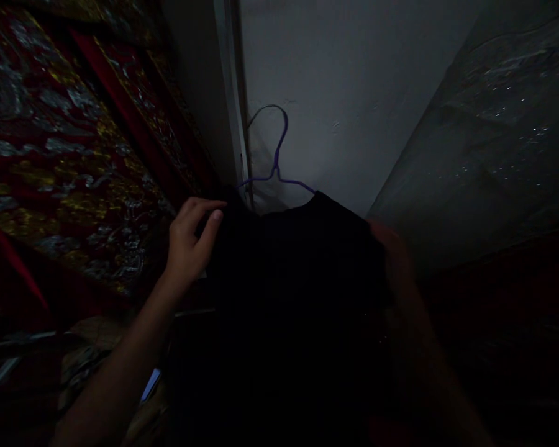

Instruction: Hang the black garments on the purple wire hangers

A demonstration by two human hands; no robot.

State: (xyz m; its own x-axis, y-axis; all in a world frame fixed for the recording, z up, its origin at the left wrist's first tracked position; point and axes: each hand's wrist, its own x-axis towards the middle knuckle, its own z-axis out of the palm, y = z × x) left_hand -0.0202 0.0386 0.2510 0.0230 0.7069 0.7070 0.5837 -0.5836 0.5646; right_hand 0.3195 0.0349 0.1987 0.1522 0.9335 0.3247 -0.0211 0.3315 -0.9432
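A black short-sleeved garment, seemingly a shirt (pixel 302 267), hangs on a thin purple hanger (pixel 277 162) in front of me. The hanger's hook curves up against the pale wall, and its lower part is hidden inside the neck. At the garment's left shoulder is my left hand (pixel 190 239), with index finger and thumb stretched out and a gap between them, their tips touching the dark cloth. My right hand (pixel 394 248) is at the right shoulder and sleeve edge. Deep shadow and the cloth hide most of its fingers.
Red cloth with gold and silver ornament (pixel 97 155) hangs close on the left. A narrow upright strip (pixel 235 81) runs along the pale wall (pixel 354 81). Shiny translucent sheeting (pixel 507 136) covers the right side. Dim clutter lies low left, including a small bluish bright object (pixel 150 385).
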